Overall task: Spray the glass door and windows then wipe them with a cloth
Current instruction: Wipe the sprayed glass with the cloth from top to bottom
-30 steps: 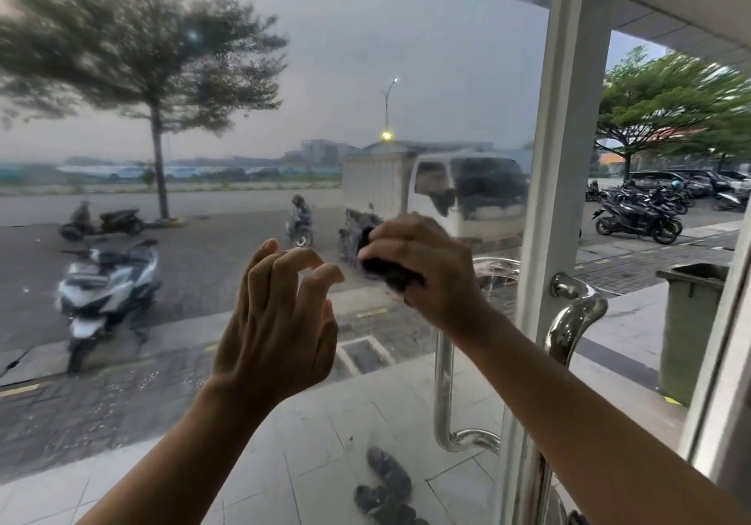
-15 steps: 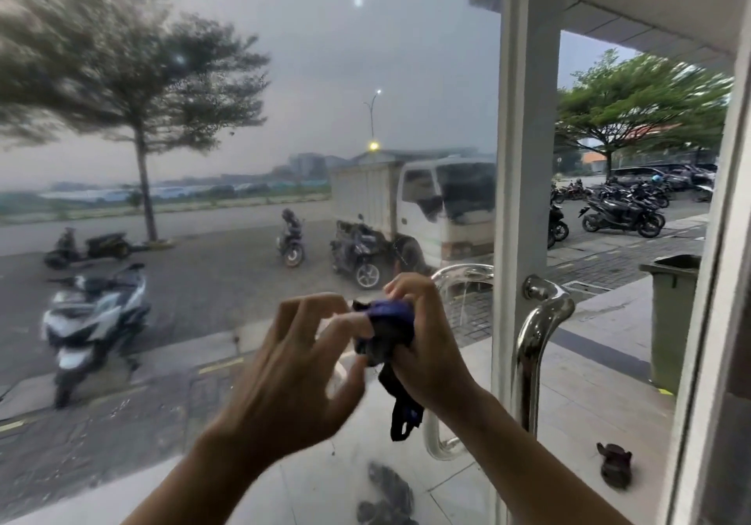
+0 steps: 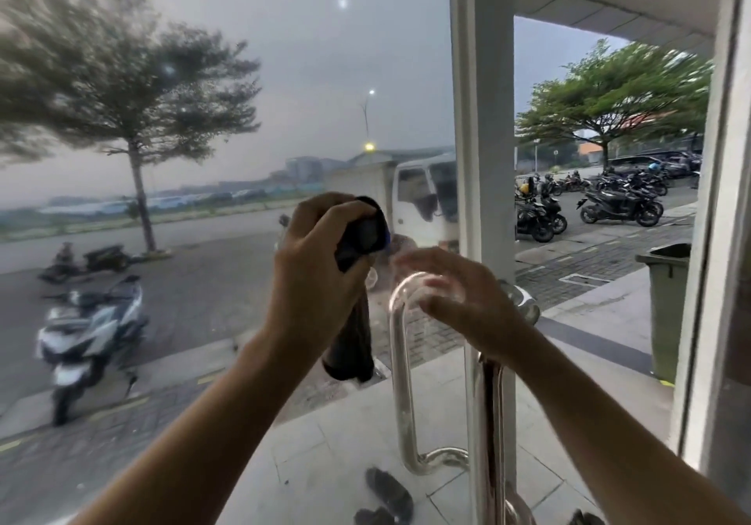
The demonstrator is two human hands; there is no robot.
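Scooter (image 3: 89,333) on the far left, white, parked out on the paving beyond the glass (image 3: 252,90), with a tree (image 3: 134,118) standing behind it. The pane looks hazy over there, speckled with fine droplets across the upper left.

Into the middle now. The left hand (image 3: 313,281) is up in front of the glass, its back towards us, fingers and thumb curled tight round the top of a dark cloth (image 3: 361,236). The cloth bunches at the fist with a hint of blue at its edge, and the rest hangs straight down below the hand in a loose tail. Whether it touches the pane, I can't say from here. Low down, sandals (image 3: 386,492) lie on the tiles outside. A white truck (image 3: 418,199) sits behind the cloth, across the road.

Just right of the cloth, the right hand (image 3: 463,305) is at the top bend of the steel handle (image 3: 400,382). It's smeared with blur: the fingers point left towards the cloth, but whether they're spread or curled, gripping or not, I can't tell. The two hands are near each other, not touching.

Next comes the white frame (image 3: 481,118), running top to bottom. Past it the view is sharper: rows of motorbikes (image 3: 617,203) under a green tree, and a green bin (image 3: 666,301) at the far right.
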